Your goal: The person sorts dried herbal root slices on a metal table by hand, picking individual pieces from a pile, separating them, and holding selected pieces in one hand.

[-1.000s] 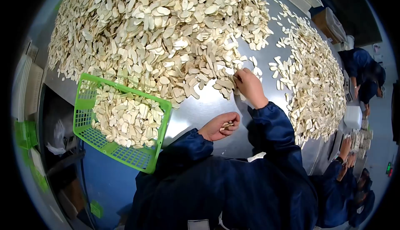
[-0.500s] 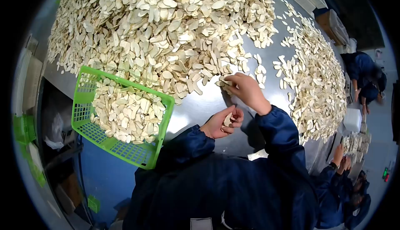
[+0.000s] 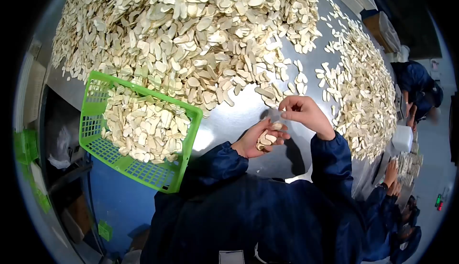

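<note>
My left hand point(image 3: 252, 139), palm up with curled fingers, holds several pale, oval dried slices point(image 3: 267, 140) over the bare metal tabletop. Just above and to the right of it, my right hand point(image 3: 308, 116) has its thumb and forefinger pinched together. Whether a slice sits between those fingertips is too blurred to tell. Beyond both hands rises a large heap of the same slices point(image 3: 191, 39), its near edge a short way from my right fingertips. To the left, a tilted green plastic basket point(image 3: 192, 142) holds many slices.
A second heap of slices point(image 3: 366, 92) spreads along the right side of the metal table point(image 3: 229, 120). Co-workers in dark blue sit at the lower right, one person's hands point(image 3: 391, 178) on more slices. Another person point(image 3: 418, 89) bends at the far right. Shelving stands at left.
My right hand has drawn back from the heap's edge, rightward and toward me, close to my left hand. More slices now show in my left hand, which has shifted slightly right.
</note>
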Action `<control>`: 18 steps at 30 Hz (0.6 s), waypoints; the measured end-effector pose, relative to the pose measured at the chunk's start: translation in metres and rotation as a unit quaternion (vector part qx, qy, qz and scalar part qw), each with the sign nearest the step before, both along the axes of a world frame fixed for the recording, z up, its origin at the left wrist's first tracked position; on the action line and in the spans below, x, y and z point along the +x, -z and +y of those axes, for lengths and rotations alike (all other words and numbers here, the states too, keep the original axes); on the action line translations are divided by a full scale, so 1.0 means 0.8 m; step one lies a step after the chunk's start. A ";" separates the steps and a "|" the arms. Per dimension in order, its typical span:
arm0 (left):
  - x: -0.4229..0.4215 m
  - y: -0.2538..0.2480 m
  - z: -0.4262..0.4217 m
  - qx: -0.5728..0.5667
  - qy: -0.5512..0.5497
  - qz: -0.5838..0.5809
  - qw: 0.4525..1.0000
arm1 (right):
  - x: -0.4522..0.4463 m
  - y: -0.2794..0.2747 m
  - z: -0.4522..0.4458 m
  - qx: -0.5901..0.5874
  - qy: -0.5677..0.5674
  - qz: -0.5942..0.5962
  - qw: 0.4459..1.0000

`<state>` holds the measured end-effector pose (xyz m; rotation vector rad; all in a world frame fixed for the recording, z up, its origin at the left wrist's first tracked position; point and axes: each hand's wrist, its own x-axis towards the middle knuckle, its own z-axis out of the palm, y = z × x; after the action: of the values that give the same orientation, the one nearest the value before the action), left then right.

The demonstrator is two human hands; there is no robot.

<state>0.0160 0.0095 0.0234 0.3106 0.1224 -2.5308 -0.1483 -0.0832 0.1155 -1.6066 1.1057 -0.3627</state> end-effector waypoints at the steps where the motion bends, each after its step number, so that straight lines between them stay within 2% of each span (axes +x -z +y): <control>1: -0.002 0.010 0.001 -0.009 0.006 0.017 1.000 | -0.001 -0.003 0.001 -0.059 0.034 0.055 0.996; 3: -0.004 0.020 0.003 -0.038 0.023 0.023 0.999 | -0.004 0.003 -0.001 -0.163 0.104 0.159 0.968; 8: 0.001 0.020 0.002 -0.049 0.044 0.034 0.997 | 0.028 0.049 0.006 -0.313 0.082 0.173 0.930; 10: 0.000 0.019 0.003 -0.050 0.041 0.033 0.997 | 0.048 0.057 0.009 -0.356 0.066 0.230 0.903; 13: 0.000 0.020 0.004 -0.052 0.041 0.036 0.997 | 0.044 0.079 0.002 -0.383 0.060 0.207 0.898; 16: 0.001 0.016 0.003 -0.054 0.035 0.020 0.998 | 0.009 0.080 -0.005 -0.216 0.127 0.106 0.962; 18: -0.001 0.018 0.003 -0.058 0.030 0.020 0.998 | -0.021 0.074 -0.005 -0.080 0.201 0.024 0.976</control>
<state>0.0154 0.0115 0.0093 0.2212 -0.0196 -2.5927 -0.1650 -0.0870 0.0565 -1.5310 1.4720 -0.6973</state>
